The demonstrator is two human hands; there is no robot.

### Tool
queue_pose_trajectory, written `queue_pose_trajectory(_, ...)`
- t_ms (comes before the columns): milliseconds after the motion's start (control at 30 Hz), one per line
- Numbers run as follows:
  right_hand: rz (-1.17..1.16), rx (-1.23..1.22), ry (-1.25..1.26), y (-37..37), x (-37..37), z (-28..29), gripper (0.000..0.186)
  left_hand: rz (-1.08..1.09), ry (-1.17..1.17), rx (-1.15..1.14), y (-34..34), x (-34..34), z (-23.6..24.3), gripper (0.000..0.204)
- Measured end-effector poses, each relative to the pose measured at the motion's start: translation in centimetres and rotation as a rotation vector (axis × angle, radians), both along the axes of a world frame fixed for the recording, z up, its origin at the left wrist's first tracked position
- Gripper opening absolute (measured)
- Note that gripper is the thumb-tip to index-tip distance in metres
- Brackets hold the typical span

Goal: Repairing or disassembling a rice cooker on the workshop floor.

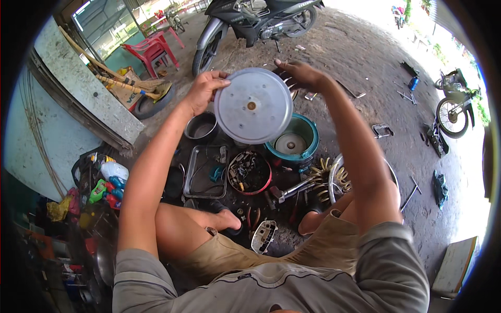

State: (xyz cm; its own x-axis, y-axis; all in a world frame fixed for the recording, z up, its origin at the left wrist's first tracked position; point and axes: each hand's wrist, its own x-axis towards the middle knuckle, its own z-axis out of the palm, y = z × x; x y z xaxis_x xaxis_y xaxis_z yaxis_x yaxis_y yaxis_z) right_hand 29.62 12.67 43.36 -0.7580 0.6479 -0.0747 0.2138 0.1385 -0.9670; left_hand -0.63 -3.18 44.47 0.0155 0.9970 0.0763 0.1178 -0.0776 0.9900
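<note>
My left hand [205, 91] pinches the left rim of a round grey lid [245, 122], which has a small brass-coloured centre and several small holes. The lid is raised in front of me, its flat face toward me. My right hand [302, 75] is at the lid's upper right edge, with the thumb stretched out and the fingers apart; whether it touches the rim I cannot tell. Below the lid stands a teal rice cooker body [315, 136] with a round heating plate inside. A dark metal pot [201, 136] sits to its left, partly hidden by the lid.
Between my feet lie a red-rimmed pan [269, 183] of small parts, a metal tray [211, 195], a hammer [282, 195], pliers [254, 218] and an engine cover [263, 237]. A wheel rim [395, 175] is by my right knee. A motorcycle [255, 23] stands ahead, red chairs [151, 49] far left.
</note>
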Motion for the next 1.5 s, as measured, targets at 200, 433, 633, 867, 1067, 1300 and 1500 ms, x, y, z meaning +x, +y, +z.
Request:
queue_pose_trajectory(200,-0.879,-0.09,0.509,-3.5,-0.2,-12.1,0.052,0.023,-0.042,0.09,2.5,5.0,-2.5,0.019)
queue_pose_trajectory(433,-0.956,-0.577,0.801,-8.4,-2.6,-20.9,0.072,0.189,0.442,0.479,3.4,10.1,-8.8,0.021)
queue_pose_trajectory(633,-0.676,-0.903,1.292,-7.5,-3.6,-23.4,0.048,-0.203,1.028,0.865,2.6,12.2,-12.8,0.02)
queue_pose_trajectory(867,-0.807,-0.675,1.221,-4.9,-4.1,-28.3,0.042,-0.239,0.975,0.772,4.7,11.3,-16.5,0.026)
queue_pose_trajectory(1067,-1.091,-0.589,1.073,-5.3,-7.2,-25.9,0.05,-0.069,0.555,0.387,6.4,10.7,-18.6,0.023)
queue_pose_trajectory(1300,-1.071,-0.44,0.935,-3.5,-7.8,-27.7,0.061,-0.013,0.564,0.353,7.7,10.0,-19.4,0.019)
queue_pose_trajectory(1500,-0.994,-0.742,1.152,-2.4,-7.6,-30.2,0.048,-0.158,0.765,0.586,7.3,9.2,-20.4,0.023)
